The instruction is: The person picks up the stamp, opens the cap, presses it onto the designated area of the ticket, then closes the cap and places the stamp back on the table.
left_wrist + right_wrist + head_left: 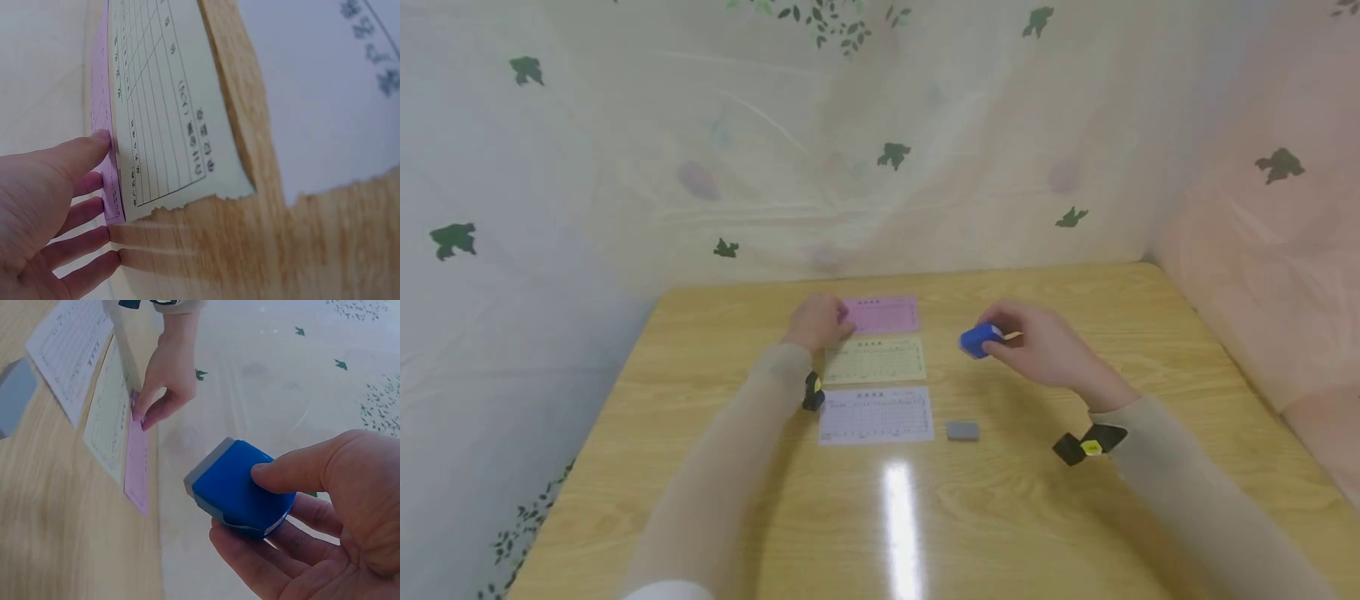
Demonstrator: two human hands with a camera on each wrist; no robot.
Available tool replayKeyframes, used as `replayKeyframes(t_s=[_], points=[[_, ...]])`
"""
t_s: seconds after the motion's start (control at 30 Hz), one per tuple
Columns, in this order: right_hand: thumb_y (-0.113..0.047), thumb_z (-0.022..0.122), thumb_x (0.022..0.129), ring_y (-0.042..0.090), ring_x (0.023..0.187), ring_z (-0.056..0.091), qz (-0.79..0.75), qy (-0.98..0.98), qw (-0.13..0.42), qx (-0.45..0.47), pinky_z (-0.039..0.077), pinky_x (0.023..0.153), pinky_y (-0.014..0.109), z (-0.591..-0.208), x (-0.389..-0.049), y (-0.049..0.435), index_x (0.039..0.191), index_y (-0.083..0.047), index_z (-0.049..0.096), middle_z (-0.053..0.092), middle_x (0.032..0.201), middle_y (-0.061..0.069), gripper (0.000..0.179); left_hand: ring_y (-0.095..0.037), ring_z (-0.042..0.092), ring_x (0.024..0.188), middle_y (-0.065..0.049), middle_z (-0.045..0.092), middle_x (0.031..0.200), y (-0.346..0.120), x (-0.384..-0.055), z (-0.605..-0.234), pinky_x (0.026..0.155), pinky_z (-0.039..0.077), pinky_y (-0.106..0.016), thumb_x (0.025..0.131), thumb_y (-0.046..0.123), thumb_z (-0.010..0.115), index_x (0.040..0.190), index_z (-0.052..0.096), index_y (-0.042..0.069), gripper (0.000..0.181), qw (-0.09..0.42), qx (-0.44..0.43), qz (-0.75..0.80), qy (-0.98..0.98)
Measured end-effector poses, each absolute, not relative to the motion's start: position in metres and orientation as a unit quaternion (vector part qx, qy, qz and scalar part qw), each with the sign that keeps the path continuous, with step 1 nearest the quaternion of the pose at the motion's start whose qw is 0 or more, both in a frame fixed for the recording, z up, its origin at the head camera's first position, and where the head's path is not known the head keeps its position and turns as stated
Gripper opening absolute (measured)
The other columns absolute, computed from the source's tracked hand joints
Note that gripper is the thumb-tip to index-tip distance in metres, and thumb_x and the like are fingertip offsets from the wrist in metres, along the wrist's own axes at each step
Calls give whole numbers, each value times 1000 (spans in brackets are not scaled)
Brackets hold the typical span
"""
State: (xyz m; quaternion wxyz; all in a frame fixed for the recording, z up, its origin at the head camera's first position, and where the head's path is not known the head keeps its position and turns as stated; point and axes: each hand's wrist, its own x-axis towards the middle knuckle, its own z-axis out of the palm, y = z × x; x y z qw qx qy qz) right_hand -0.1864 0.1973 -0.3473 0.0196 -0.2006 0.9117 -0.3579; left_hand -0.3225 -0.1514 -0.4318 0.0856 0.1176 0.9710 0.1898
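In the head view my left hand point(818, 322) rests at the left end of a pink printed slip point(886, 317). The left wrist view shows its thumb and fingertips touching that slip's edge, the fingers mostly straight. My right hand point(1043, 346) holds a blue stamp point(980, 341) above the table, right of the slips. In the right wrist view the thumb presses one face of the stamp point(240, 487) and the fingers curl behind it; a grey edge faces away from the palm. A pale yellow slip point(876, 360) lies nearer than the pink one.
A whitish-lilac slip point(876, 417) lies closest to me in the column of forms. Beside its lower right corner sits a small grey block point(962, 431). All lie on a wooden table point(700, 467); patterned cloth point(805, 167) hangs behind it and at the sides.
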Motion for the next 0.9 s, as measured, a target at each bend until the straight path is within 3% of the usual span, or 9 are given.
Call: replayKeyframes(t_s=[0.5,0.73,0.9], points=[[-11,66,100,34,111,70,-285,937,13,-200,59,96,50,-360,-264,125,131,-2,70,75,125,18,32,-37,64,132,-17,70,140,-151,-320,-430,119,50,-52,98,32,78,133,71,5,45,84,98,199,971],[-7,65,100,40,126,67,-301,938,44,-167,56,111,52,-377,-289,111,140,1,63,68,138,23,41,-36,66,131,-16,70,141,-149,-318,-425,117,52,-50,98,32,78,134,70,5,46,79,106,197,972],[-5,67,98,40,123,67,-321,933,46,-156,56,111,51,-393,-298,100,136,4,60,69,131,24,39,-36,67,131,-16,70,142,-153,-317,-429,116,54,-49,97,29,78,133,71,5,43,90,97,224,966]])
